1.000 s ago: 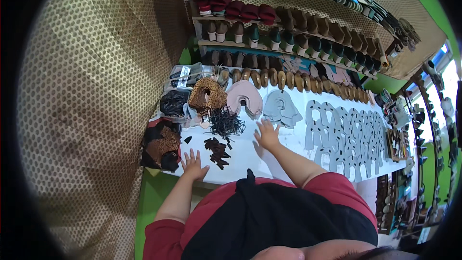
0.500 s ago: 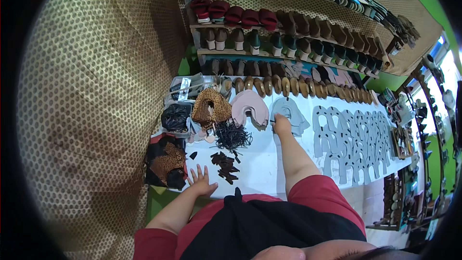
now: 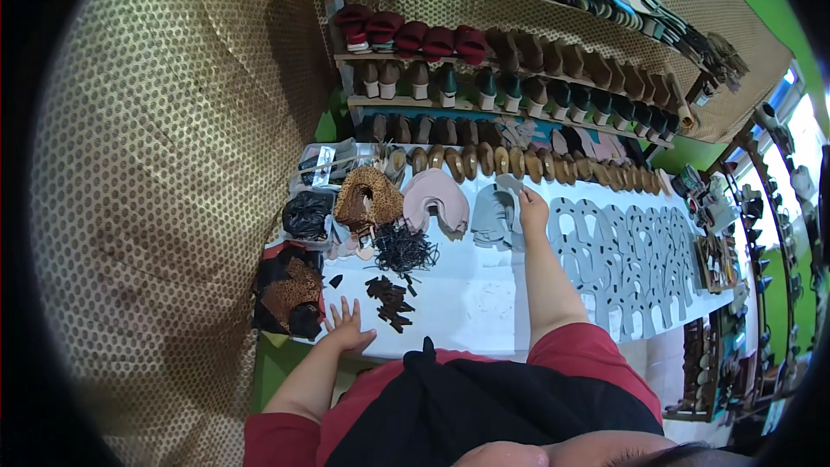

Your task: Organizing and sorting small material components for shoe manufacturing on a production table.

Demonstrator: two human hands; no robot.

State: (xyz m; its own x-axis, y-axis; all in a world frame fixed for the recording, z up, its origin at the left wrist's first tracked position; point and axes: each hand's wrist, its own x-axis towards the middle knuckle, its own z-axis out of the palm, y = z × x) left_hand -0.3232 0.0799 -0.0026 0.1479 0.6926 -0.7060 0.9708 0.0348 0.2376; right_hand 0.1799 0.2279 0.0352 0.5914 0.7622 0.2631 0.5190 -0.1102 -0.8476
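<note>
My right hand is at the right side of a stack of grey U-shaped shoe-upper pieces. Its fingers are closed on the edge of one grey piece, which is lifted at the far end of the stack. Fingers spread, my left hand rests flat on the near edge of the white table, holding nothing. Close by its right lies a small pile of short dark strips. To the right of the stack, many grey pieces with small black marks lie in overlapping rows.
Left of the grey stack lie pink U-shaped pieces, leopard-print pieces and a tangle of black strips. A black bag sits in a bin. Shoe lasts line the table's back, below shelves of footwear.
My right hand has moved right and slightly away from me, with a grey piece now raised in its fingers. My left hand stays flat on the table. The view has shifted a little.
</note>
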